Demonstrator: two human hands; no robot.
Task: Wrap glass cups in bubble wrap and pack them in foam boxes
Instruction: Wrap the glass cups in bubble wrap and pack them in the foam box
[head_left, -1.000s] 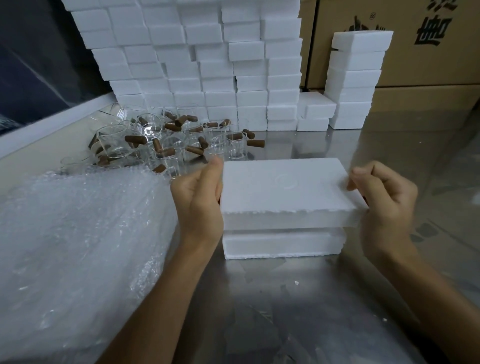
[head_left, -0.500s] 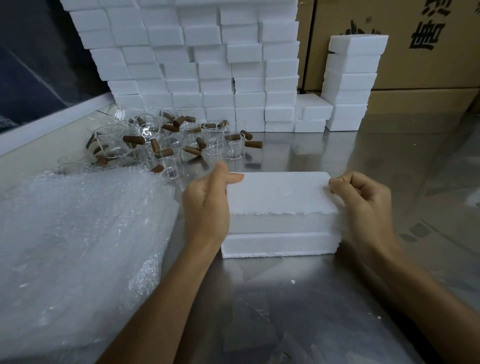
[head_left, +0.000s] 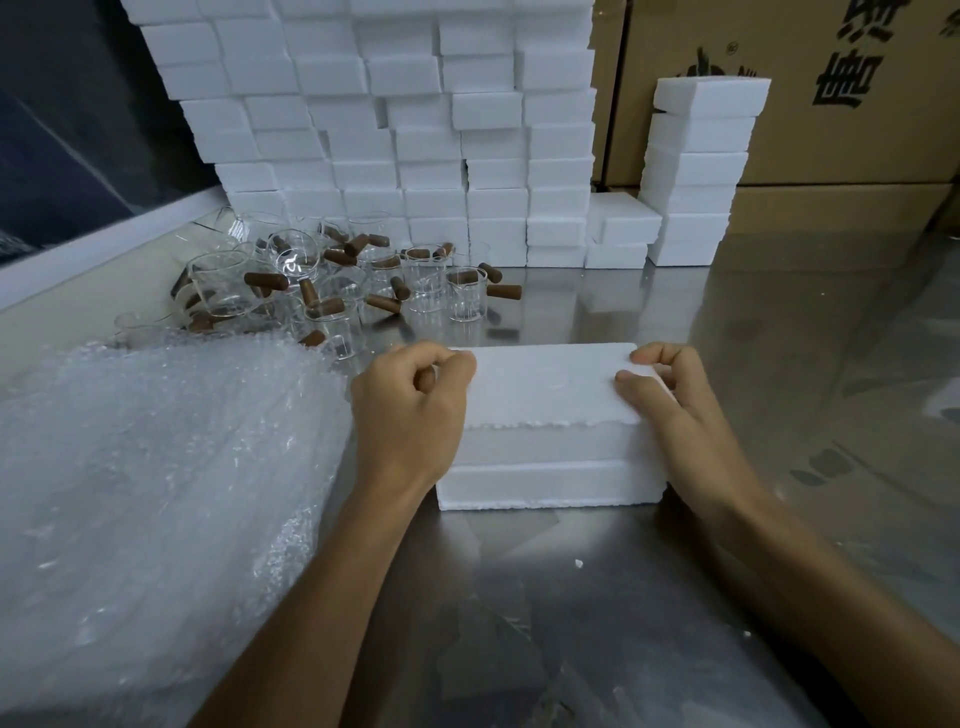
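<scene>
The table (head_left: 519, 623) is bare steel at 6 o'clock. Bubble wrap (head_left: 156, 493) lies heaped at 8 o'clock.

At centre, a foam box (head_left: 550, 483) rests on the table with its lid (head_left: 550, 384) seated on top. The left hand (head_left: 410, 410) grips the lid's left end, fingers curled over the edge. The right hand (head_left: 670, 395) pinches the right end, thumb on top and fingers curled over the far corner.

Step in hand, as judged: closing the box; the lid appears flush. Its contents are hidden.

Glass cups (head_left: 467, 293) with brown handles stand and lie in a cluster at 11 o'clock, unwrapped, well apart from the box. Stacked foam boxes (head_left: 415, 130) form a wall at 12 o'clock; a shorter stack (head_left: 696, 171) stands at 1 o'clock before cartons (head_left: 831, 130).

Next move, as judged: press the lid evenly, set the box aside, then take wrap and a cup. Handle the cups gently; glass breaks.
</scene>
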